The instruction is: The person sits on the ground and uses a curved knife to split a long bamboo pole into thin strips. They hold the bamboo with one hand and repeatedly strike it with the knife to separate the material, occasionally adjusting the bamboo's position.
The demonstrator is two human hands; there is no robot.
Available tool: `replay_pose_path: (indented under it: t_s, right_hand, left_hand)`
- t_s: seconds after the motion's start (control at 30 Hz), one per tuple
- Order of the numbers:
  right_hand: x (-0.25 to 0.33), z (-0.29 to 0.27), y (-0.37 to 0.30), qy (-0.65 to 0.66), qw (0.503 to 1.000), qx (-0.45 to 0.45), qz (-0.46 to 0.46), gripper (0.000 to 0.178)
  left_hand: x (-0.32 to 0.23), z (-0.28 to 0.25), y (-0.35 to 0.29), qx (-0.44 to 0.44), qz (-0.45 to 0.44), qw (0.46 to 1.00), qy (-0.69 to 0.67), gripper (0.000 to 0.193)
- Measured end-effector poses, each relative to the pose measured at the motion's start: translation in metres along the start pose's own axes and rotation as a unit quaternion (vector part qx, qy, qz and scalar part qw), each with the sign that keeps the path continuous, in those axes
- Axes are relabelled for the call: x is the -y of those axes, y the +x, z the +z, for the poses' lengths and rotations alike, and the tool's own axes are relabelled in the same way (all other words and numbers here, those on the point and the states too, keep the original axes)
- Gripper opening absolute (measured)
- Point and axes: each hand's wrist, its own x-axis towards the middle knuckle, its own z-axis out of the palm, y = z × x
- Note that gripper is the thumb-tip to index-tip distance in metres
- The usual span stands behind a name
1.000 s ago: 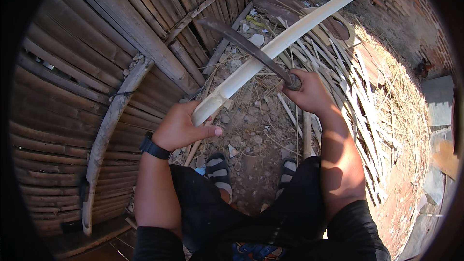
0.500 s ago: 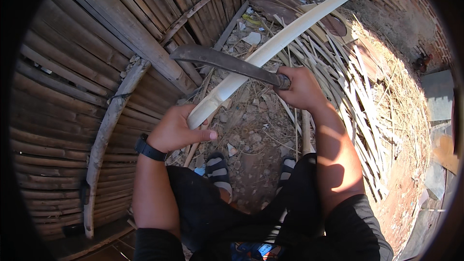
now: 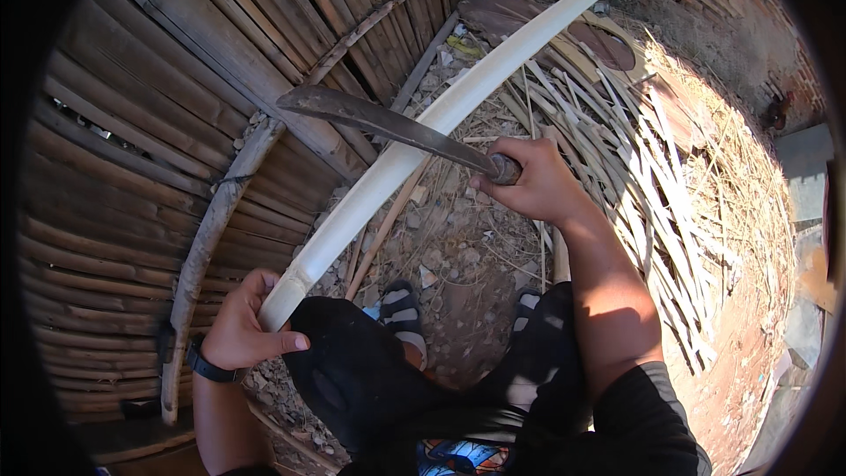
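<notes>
A long, pale split bamboo piece (image 3: 480, 84) slants from my left knee up toward the brick wall. Its inner, hollow side faces up, with a node ridge close to the lower end. My left hand (image 3: 244, 322) grips that lower end, thumb stretched along the near side. In my right hand (image 3: 539, 178) is the handle of a machete (image 3: 379, 121). The dark blade lies crosswise over the middle of the bamboo, its broad tip pointing left toward the slatted wall. Whether the blade touches the bamboo or hovers just above it, I cannot tell.
To the left rises a bamboo slat wall (image 3: 115, 256) braced by a bent wooden pole (image 3: 204, 251). A pile of split bamboo strips (image 3: 630, 185) covers the ground at the right. Behind it stands a brick wall (image 3: 740, 0). Rubble lies around my sandalled feet (image 3: 404, 316).
My left hand has drawn the bamboo down and left, to beside my knee. The blade now crosses the bamboo farther from its held end. My right hand has shifted slightly left and down.
</notes>
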Motion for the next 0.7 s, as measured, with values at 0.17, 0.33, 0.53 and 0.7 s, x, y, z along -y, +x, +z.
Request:
replay_pose_path:
  t_s: [0.17,0.33,0.53,0.7]
  right_hand:
    - [0.016,0.022,0.000,-0.020,0.990,0.138,-0.029,0.038]
    - [0.026,0.047,-0.004,-0.042,0.968,0.248,0.020,0.044]
    - [0.033,0.056,-0.005,-0.056,0.950,0.307,0.026,0.046]
    - [0.025,0.055,-0.006,-0.045,0.955,0.294,0.008,0.044]
  left_hand:
    - [0.054,0.019,-0.105,-0.056,-0.113,0.990,-0.061,0.071]
    - [0.109,0.042,-0.153,-0.035,-0.199,0.975,-0.095,0.068]
    - [0.141,0.078,-0.164,-0.069,-0.232,0.961,-0.135,0.062]
    - [0.187,0.089,-0.169,-0.138,-0.073,0.984,0.086,0.050]
